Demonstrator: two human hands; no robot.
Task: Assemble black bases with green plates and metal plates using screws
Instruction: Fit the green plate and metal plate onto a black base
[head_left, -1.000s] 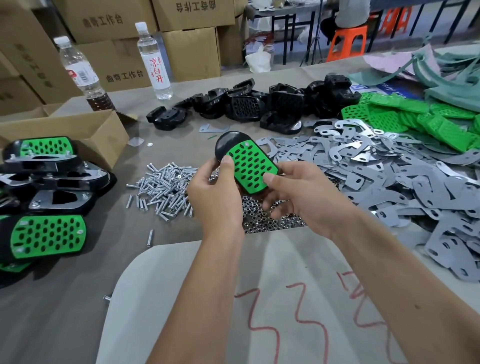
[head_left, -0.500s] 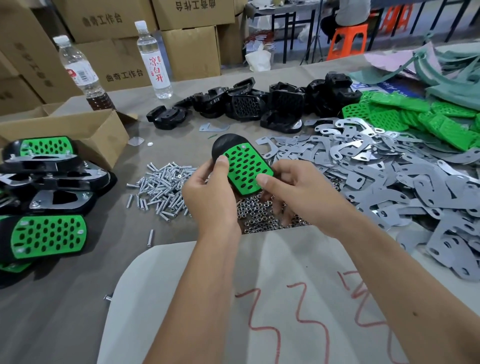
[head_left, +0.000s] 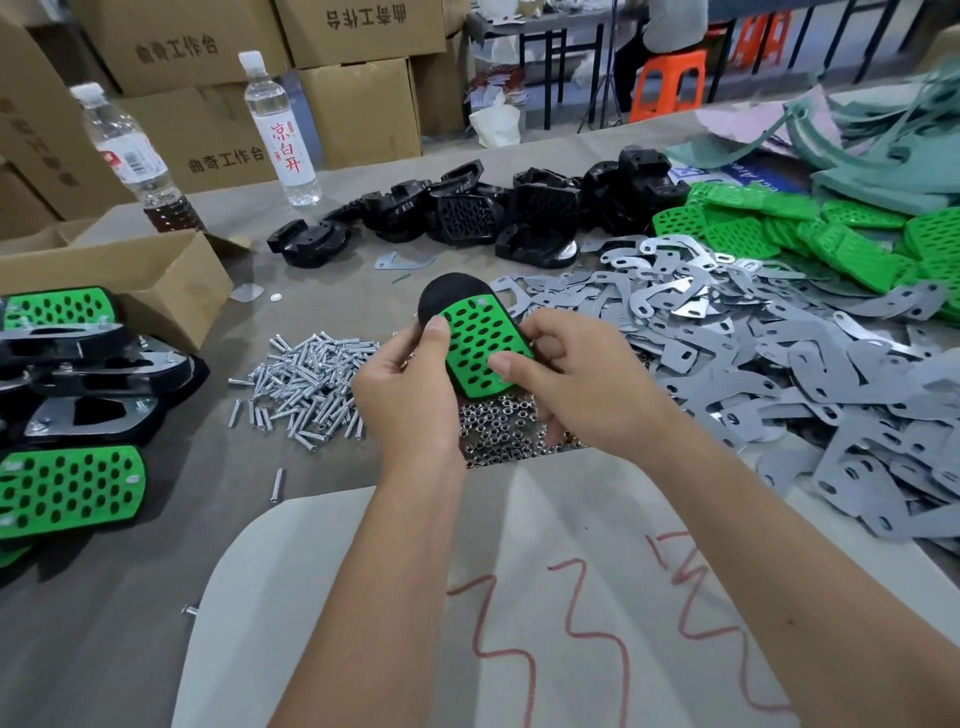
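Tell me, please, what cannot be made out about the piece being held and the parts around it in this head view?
- Underside of the black base: hidden by the green plate, left hand and right hand.
- Whether a metal plate is fitted beneath: cannot tell.
- Nuts: pile partly covered by both hands.
- Finished assemblies: cut off by the left edge.
- Loose green plates: blurred, and cut off at the right edge.

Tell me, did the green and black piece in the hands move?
Yes. The green and black piece moved slightly left, toward the screw pile.
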